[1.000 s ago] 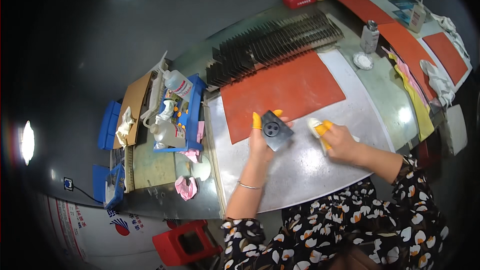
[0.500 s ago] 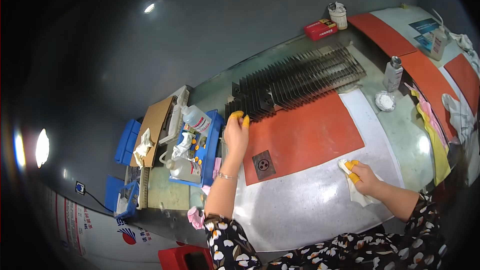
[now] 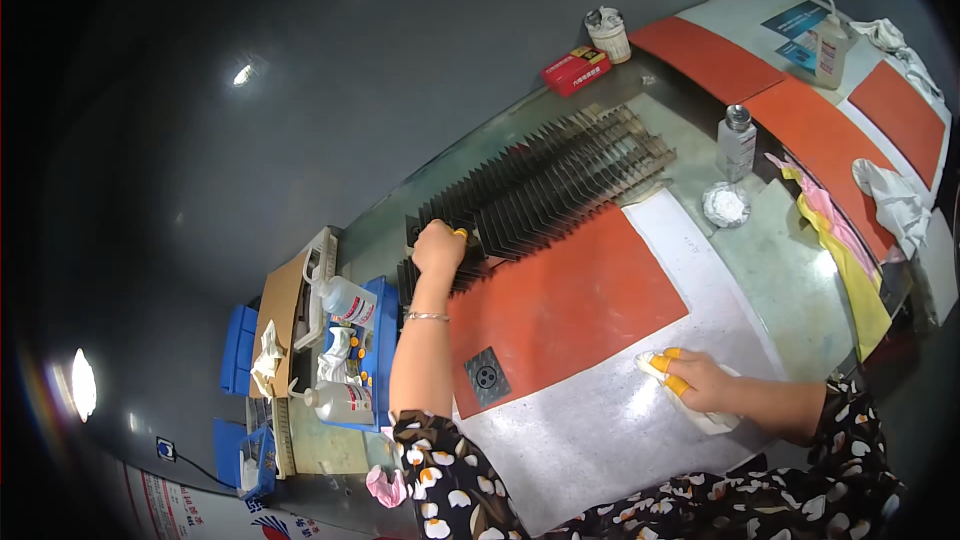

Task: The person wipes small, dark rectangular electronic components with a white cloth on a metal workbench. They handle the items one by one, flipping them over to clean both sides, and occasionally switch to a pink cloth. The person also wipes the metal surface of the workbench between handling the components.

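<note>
My left hand (image 3: 440,247), with yellow finger covers, reaches into the near left part of a long rack of thin dark square plates (image 3: 550,185). Its fingers are curled down among the plates; their tips are mostly hidden, so what they pinch cannot be made out. One plate (image 3: 412,229) shows just left of the hand. My right hand (image 3: 703,380), also with yellow finger covers, is closed on a crumpled white cloth (image 3: 712,422) over the white sheet (image 3: 580,450). A single dark square plate with a round, holed centre (image 3: 485,377) lies flat on the orange mat (image 3: 580,290).
At left, a blue tray (image 3: 384,340) holds two clear squeeze bottles (image 3: 345,402) and tissue. Beyond the rack stand a red box (image 3: 576,71) and a white cup (image 3: 608,35). To the right are a metal-capped bottle (image 3: 737,143), a small dish (image 3: 726,205) and pink and yellow cloths (image 3: 845,270).
My left hand has moved from the rack's near edge in among the plates, its fingers curling down. My right hand still grips the cloth, slightly shifted. The whole view has swung.
</note>
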{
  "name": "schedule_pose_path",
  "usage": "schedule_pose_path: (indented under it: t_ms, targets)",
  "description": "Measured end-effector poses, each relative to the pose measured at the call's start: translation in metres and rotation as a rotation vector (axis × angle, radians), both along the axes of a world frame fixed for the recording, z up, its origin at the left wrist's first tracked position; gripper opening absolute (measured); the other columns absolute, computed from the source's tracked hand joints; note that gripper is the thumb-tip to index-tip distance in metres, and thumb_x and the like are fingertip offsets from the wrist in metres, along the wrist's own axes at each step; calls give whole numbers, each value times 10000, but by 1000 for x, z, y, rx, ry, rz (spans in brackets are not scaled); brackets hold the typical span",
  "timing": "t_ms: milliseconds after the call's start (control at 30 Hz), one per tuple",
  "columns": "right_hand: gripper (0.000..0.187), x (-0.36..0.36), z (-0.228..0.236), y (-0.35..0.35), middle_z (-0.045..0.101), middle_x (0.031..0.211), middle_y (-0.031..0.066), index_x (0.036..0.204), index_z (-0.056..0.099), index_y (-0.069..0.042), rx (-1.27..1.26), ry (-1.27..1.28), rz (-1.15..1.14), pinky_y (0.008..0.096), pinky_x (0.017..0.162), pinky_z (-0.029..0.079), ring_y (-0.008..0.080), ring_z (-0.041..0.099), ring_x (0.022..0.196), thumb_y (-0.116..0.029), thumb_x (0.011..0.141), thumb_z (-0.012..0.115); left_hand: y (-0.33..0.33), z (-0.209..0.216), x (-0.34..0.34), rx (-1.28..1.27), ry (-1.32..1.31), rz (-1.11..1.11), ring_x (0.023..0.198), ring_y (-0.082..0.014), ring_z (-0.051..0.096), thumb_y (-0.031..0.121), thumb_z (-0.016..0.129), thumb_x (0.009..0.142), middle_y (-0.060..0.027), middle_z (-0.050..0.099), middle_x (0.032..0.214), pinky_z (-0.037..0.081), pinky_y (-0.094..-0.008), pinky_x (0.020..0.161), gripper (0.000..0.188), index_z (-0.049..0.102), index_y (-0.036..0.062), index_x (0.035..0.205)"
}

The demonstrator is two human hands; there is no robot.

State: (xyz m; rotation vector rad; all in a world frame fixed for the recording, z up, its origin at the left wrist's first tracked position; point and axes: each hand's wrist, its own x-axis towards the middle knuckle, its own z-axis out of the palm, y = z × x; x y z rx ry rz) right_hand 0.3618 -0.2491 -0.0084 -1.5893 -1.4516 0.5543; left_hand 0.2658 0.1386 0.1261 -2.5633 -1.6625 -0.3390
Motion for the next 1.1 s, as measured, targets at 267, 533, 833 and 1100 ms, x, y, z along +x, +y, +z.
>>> schedule_pose_path:
  t_ms: [267,533,833,1100]
  targets:
    - [242,-13,32,5,578,790,61,1076,571,-34,-230,572,-16,285,597,432,145,532,676,-108,858,498,-152,-19,-91,-990,-1323,-434,710,-53,543,97,560,856,-1,586,788,433,-196,588,70,554,54,910]
    - [200,-65,61,2,563,731,9,1004,593,-35,-362,792,108,217,569,393,59,482,638,-186,900,513,-263,-84,-123,-1232,-1606,-482,880,-103,566,71,522,861,-51,592,996,451,-237,782,192,525,15,1045]
    - [272,-78,50,-35,619,869,145,1055,583,-25,-43,-69,112,344,671,461,267,595,759,-162,821,594,-279,-70,-132,-1646,-1100,-957,1180,-245,432,287,573,837,-180,493,1239,330,-360,991,609,342,-45,1291]
    - [395,-29,102,-49,520,833,84,1075,581,-105,179,-512,343,360,559,454,264,535,701,-31,687,588,-291,-70,-152,-1809,-1033,-989,987,-228,554,129,637,787,-111,562,1041,419,-364,887,494,439,-38,1208]
